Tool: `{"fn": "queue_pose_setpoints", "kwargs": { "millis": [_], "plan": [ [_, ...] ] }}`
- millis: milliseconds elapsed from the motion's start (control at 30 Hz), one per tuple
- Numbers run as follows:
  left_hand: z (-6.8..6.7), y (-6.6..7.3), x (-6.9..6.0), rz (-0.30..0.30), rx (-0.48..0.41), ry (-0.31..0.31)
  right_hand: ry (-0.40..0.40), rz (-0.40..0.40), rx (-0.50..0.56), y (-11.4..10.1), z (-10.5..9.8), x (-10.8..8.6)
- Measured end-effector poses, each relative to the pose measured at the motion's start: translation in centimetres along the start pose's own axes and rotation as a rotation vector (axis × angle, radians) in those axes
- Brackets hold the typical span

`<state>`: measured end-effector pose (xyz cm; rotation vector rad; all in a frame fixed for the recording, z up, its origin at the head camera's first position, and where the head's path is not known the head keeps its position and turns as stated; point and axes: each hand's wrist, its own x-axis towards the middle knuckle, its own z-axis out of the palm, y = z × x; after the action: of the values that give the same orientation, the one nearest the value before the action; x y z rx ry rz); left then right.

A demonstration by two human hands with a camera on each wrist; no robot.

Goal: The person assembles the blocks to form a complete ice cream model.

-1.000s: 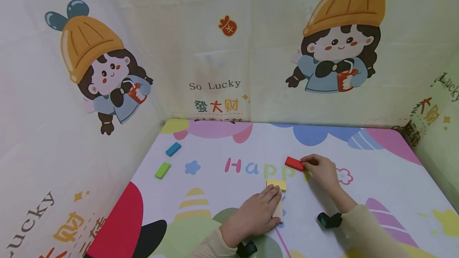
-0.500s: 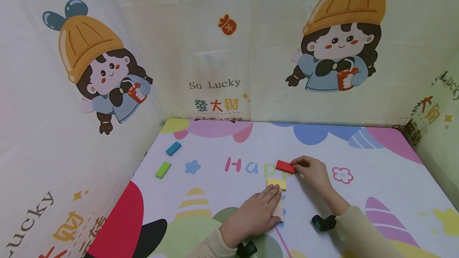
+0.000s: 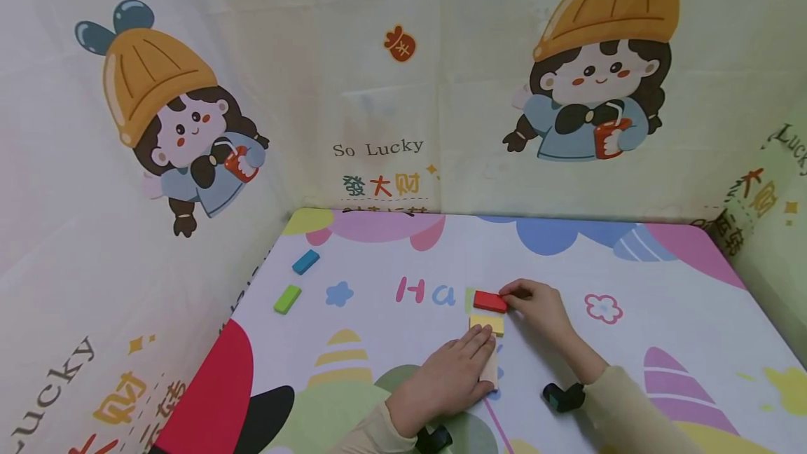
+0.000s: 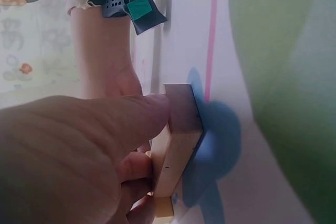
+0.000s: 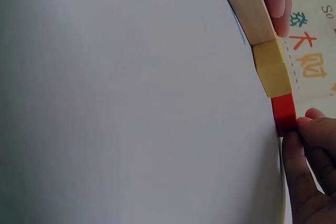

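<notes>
In the head view a red block [image 3: 490, 301] lies just beyond a yellow block [image 3: 486, 325], its right end pinched by my right hand [image 3: 542, 310]. My left hand [image 3: 441, 377] rests on a pale wooden block [image 3: 488, 370], fingertips reaching the yellow block's near edge. The left wrist view has my thumb [image 4: 152, 114] against the end of the wooden block [image 4: 176, 145]. Seen from the right wrist, the wooden block [image 5: 247, 9], yellow block [image 5: 272, 69] and red block [image 5: 284, 113] form a row, with fingers [image 5: 310, 135] of my right hand at the red one.
A blue block [image 3: 305, 262] and a green block [image 3: 287, 300] lie at the left side of the patterned table mat [image 3: 378, 258]. Printed cloth walls [image 3: 466, 125] stand behind the mat and at both sides. Each wrist carries a small dark device.
My right hand has moved left and slightly nearer with the red block, bringing it beside the far side of the yellow block. My left hand has stayed in place.
</notes>
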<state>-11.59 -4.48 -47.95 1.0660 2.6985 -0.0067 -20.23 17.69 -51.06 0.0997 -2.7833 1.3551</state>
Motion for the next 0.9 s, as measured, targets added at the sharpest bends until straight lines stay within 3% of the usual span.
{"fn": "queue_pose_setpoints", "kwargs": {
  "millis": [533, 900],
  "plan": [
    [-0.1, 0.1, -0.3, 0.014, 0.028, 0.052, -0.067, -0.031, -0.023, -0.6, 0.2, -0.3],
    [-0.2, 0.2, -0.4, 0.011, 0.011, 0.038, -0.190, -0.104, -0.069, -1.2, 0.3, 0.1]
  ]
}}
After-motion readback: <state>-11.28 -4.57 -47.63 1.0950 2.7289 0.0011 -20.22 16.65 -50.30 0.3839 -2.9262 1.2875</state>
